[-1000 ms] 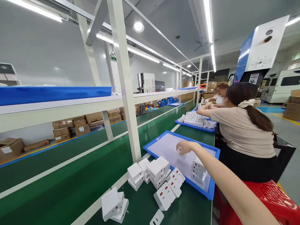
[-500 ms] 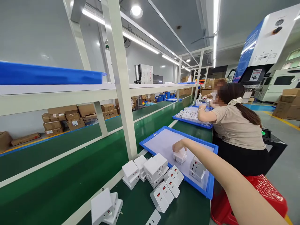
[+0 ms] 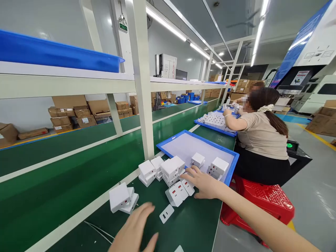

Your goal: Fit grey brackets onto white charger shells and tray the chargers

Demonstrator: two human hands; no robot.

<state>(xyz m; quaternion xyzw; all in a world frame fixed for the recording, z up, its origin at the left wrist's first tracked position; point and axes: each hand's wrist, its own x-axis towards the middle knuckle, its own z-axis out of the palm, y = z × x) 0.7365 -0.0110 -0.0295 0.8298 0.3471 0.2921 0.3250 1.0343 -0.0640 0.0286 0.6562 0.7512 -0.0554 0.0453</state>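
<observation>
My right hand [image 3: 203, 180] reaches over the near edge of a blue-rimmed tray [image 3: 210, 141], its fingers apart above a row of white plug adapters [image 3: 176, 195] with red USB ports. Part of that row is hidden under the fingers. My left hand [image 3: 139, 227] hovers low over the green bench, fingers and thumb spread, with nothing in it. Just beyond it sits a small stack of white adapters [image 3: 120, 197]. To its right lies a white faceplate [image 3: 166, 213] with two slots. More adapters are piled in stacks [image 3: 172, 168] against the tray.
Inside the tray stand a low adapter stack [image 3: 198, 159] and a second one [image 3: 218, 166]. A white post [image 3: 144, 105] rises at the bench's middle, carrying a shelf. A co-worker [image 3: 265, 140] sits to the right, beside a red stool [image 3: 262, 199]. White cables [image 3: 98, 231] lie front left.
My right hand has left the adapter stack in the tray and come back toward the nearer row. My left hand has entered from below. The view has tilted down.
</observation>
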